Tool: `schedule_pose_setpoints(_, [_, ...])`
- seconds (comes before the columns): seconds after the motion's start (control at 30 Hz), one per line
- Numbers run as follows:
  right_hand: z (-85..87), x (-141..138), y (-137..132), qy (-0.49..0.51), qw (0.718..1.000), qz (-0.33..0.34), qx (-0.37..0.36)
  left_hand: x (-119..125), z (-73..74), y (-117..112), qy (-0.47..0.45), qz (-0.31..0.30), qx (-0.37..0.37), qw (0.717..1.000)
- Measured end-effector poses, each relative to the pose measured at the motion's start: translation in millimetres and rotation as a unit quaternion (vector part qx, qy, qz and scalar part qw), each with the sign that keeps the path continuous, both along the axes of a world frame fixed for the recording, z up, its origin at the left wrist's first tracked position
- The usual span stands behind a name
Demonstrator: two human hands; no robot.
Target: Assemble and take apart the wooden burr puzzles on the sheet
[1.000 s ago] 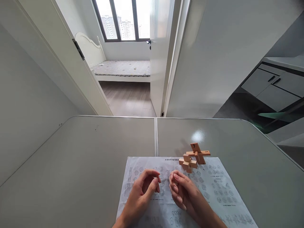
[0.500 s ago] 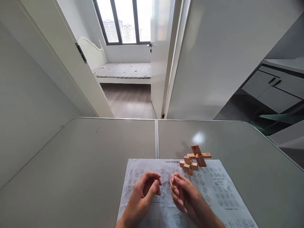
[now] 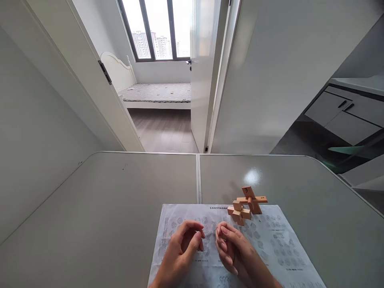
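My left hand (image 3: 183, 250) rests over the printed paper sheet (image 3: 207, 256), its fingers loosely curved and a gap left between thumb and fingertips. Across from it, my right hand (image 3: 237, 250) is cupped on its side, loosely curled and holding nothing I can see. Just beyond the right hand stands a small pale wooden interlocking puzzle (image 3: 239, 213) on the sheet's upper part. Right behind it is a larger, darker orange wooden puzzle (image 3: 251, 199) of crossed flat pieces with black marks. Neither hand touches a puzzle.
The sheet lies on a grey table (image 3: 90, 224) with a seam (image 3: 198, 178) down its middle. Past the far edge, an open door (image 3: 204, 76) shows a bed (image 3: 159, 93) beneath a window. White cabinets (image 3: 342, 106) stand at right.
The whole scene sits slightly lower in the picture, as the camera has tilted up a little. Both hands and the two puzzles keep the same places on the table.
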State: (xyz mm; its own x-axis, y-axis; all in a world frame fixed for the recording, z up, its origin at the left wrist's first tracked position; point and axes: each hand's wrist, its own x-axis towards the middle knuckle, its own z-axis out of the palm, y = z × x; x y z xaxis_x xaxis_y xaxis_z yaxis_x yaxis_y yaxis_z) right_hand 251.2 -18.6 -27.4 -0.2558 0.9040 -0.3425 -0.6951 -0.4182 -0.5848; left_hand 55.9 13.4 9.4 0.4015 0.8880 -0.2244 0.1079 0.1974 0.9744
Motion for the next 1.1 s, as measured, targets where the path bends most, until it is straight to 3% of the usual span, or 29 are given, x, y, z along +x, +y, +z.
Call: schedule_pose_setpoints(1.1, [2.2,-1.1,-0.3,-0.004,1.000,0.003,-0.006,-0.2,1.6,0.2,-0.007,0.011,0.002,1.000])
